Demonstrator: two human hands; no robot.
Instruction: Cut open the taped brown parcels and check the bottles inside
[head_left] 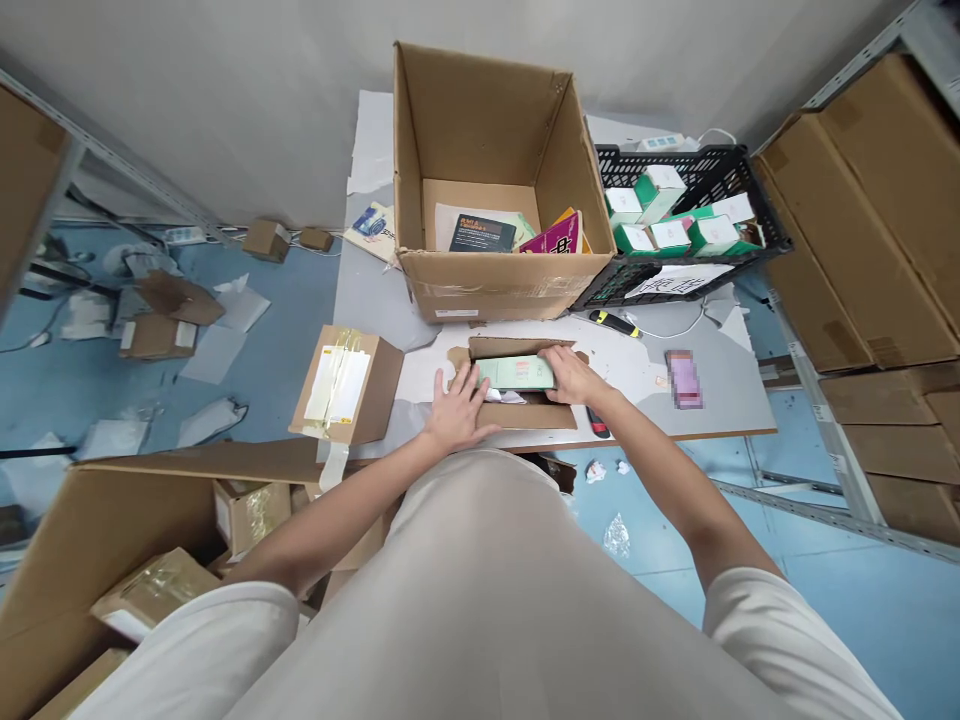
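Note:
A small open carton (525, 415) lies on the table in front of me, its flaps folded outward. In its opening is a long pale green box (517, 373), with some crumpled white paper (504, 396) beside it. My right hand (571, 376) is closed on the right end of the green box, thumb and fingers over its edge. My left hand (457, 408) lies with fingers spread at the carton's left end, fingertips touching its flap and close to the green box.
A large carton (510, 285) with books stands behind. A black crate (686, 270) of green-white boxes is at its right. A taped parcel (352, 385) sits at the left edge. Two cutters, a yellow-black one (615, 322) and a red one (598, 424), lie nearby.

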